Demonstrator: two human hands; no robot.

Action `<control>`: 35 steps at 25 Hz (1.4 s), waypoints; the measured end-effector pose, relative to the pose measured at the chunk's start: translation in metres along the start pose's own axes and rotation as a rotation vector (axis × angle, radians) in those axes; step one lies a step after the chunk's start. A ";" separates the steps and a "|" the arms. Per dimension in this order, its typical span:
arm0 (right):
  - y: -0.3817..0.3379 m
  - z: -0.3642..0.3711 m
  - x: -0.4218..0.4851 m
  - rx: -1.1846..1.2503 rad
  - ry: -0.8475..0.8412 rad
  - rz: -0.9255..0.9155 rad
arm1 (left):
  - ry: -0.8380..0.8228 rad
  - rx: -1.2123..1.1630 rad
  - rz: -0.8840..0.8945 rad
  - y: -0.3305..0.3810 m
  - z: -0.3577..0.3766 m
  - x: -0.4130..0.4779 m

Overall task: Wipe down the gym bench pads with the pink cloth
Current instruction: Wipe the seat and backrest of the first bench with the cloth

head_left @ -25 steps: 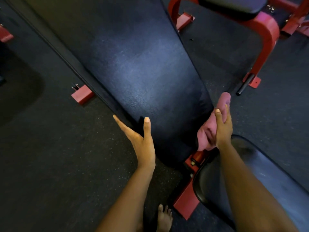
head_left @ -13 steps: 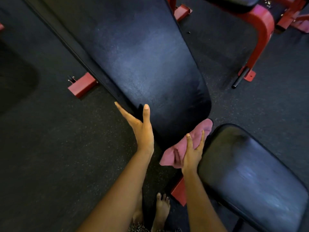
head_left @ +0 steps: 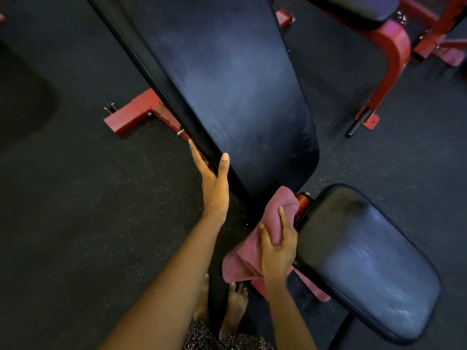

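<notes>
A long dark back pad (head_left: 227, 84) runs from the top of the view down to the centre. My left hand (head_left: 214, 190) rests flat against its lower left edge, thumb on the pad's top and fingers straight along the side. A shorter dark seat pad (head_left: 366, 261) lies at the lower right. My right hand (head_left: 278, 248) grips the bunched pink cloth (head_left: 252, 253) in the gap between the two pads, against the seat pad's left edge. Part of the cloth hangs below the hand.
The bench's red frame foot (head_left: 129, 117) sticks out on the left floor. A second red-framed machine (head_left: 394, 59) with a dark pad (head_left: 353, 8) stands at the top right. Black speckled rubber flooring (head_left: 88, 223) surrounds everything. My bare feet (head_left: 235, 309) stand below the cloth.
My right hand has carried the pink cloth from the back pad's lower right corner down and left into the gap, onto the seat pad's left edge. My left hand stays on the back pad's edge.
</notes>
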State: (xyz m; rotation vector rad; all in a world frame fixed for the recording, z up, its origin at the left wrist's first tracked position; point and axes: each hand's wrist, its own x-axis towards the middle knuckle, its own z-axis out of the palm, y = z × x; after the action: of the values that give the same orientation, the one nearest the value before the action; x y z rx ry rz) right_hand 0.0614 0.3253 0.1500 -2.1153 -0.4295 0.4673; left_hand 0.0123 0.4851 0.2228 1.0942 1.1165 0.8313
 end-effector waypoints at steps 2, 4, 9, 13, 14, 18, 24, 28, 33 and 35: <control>-0.020 -0.022 0.008 -0.083 -0.053 -0.092 | -0.020 0.027 -0.014 0.004 -0.002 0.000; -0.047 -0.050 0.027 -0.157 -0.128 -0.196 | -0.046 0.051 -0.022 0.016 -0.007 -0.006; -0.104 -0.079 0.058 -0.283 -0.259 -0.368 | 0.109 0.275 0.094 0.059 -0.029 -0.037; -0.178 -0.099 0.090 -0.224 -0.288 -0.460 | -0.054 0.672 0.463 0.135 -0.042 -0.018; -0.199 -0.101 0.100 -0.215 -0.297 -0.503 | -0.097 0.799 0.536 0.154 -0.045 -0.002; -0.281 -0.088 0.155 -0.173 -0.291 -0.649 | -0.106 1.225 0.758 0.234 -0.052 0.087; -0.463 -0.027 0.263 -0.107 -0.297 -0.919 | 0.031 1.621 0.926 0.359 -0.062 0.234; -0.602 0.030 0.315 -0.232 -0.342 -1.241 | 0.118 1.699 0.972 0.403 -0.074 0.284; -0.752 0.098 0.329 -0.551 -0.406 -1.549 | 0.144 1.729 0.981 0.401 -0.071 0.292; -0.774 0.128 0.320 -0.684 -0.437 -1.652 | 0.178 1.724 1.001 0.400 -0.073 0.294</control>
State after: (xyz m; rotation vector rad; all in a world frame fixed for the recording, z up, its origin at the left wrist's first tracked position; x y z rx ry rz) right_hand 0.1792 0.9790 0.6758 -1.4347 -2.5024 -0.2814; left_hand 0.0207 0.8874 0.5226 3.2260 1.3436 0.5206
